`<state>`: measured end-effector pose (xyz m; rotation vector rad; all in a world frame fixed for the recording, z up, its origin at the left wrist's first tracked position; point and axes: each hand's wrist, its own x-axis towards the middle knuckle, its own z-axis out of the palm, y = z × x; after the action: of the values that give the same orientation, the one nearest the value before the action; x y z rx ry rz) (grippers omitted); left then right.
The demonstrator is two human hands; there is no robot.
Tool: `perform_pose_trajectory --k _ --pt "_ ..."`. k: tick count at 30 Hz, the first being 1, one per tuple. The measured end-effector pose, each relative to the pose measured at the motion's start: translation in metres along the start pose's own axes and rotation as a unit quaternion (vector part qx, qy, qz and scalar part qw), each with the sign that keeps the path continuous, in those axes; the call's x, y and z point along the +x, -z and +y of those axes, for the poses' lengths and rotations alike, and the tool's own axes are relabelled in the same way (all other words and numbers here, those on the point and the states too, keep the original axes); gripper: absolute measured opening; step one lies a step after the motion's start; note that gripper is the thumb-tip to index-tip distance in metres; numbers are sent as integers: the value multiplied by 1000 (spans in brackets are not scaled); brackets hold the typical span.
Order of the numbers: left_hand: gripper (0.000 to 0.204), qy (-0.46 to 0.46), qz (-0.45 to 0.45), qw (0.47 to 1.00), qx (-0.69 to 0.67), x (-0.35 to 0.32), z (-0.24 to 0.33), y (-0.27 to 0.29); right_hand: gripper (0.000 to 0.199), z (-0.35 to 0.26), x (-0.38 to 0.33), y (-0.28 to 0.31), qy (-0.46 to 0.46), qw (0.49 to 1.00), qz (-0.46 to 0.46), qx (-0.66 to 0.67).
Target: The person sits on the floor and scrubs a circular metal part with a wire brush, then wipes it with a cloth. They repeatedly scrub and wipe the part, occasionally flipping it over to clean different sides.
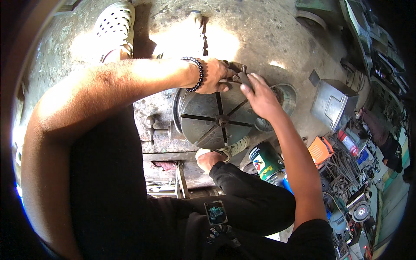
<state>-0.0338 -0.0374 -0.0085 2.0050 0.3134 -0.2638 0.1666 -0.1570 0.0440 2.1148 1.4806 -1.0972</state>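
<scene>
Left hand (pixel 213 76) clenches pliers (pixel 237 73) at handles; right hand (pixel 260 93) pinches just below jaws. Slotted faceplate (pixel 216 119) underneath looks heavy, rigid steel. Pliers stiff, likely oily.

Round plate (pixel 212 119): grey metal, dull, smooth face cut by dark slots. Base (pixel 158 125) beneath: rusty, pitted metal, rough. Tool (pixel 237 73) between left hand (pixel 212 76) and right hand (pixel 260 95): dark matt metal. Bracelet (pixel 197 73): glossy black beads. Floor (pixel 260 39): rough, stained concrete. Box (pixel 333 104): grey sheet metal, satin sheen. Can (pixel 265 161): glossy printed tin. Shoe (pixel 115 21): pale matt perforated plastic. Trousers (pixel 242 203): black matt cloth.
</scene>
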Motion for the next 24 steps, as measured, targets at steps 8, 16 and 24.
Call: perform_pose_trajectory --k 8,16,24 --pt "53 3 -18 1000 18 -1 4 3 61 6 -18 17 74 995 -68 14" --pt "49 -30 -3 999 17 7 1 1 45 -12 -18 12 -18 999 31 11" --pt "48 -72 -10 997 36 9 0 -1 41 -24 -17 2 145 962 58 -222"
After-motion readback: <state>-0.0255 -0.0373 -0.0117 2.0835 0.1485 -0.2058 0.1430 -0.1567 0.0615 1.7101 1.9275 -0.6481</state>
